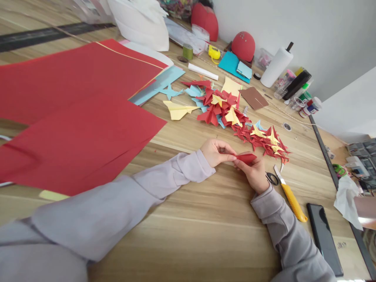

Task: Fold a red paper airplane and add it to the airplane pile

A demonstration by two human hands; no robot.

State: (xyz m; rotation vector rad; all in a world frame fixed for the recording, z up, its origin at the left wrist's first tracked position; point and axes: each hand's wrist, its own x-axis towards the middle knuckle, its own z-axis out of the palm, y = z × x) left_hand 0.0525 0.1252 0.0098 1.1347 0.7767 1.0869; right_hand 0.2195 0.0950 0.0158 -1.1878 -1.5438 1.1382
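A small piece of folded red paper point(246, 158) is pinched between my two hands above the wooden table. My left hand point(216, 152) grips its left end between thumb and fingers. From the right, my right hand point(255, 172) closes on the same piece, thumb on the near side. Just beyond my hands lies a heap of folded paper shapes point(210, 113), mostly red with some yellow and blue. To its left are a yellow paper plane point(179, 110) and a blue folded star shape point(169, 92).
Large red paper sheets point(88, 145) cover the left side. Right of my right hand lie black-handled scissors point(272, 178), a yellow utility knife point(293, 201) with its blade showing and a phone point(324, 239). A tape measure point(214, 52), blue notes point(233, 67) and bottles stand along the wall.
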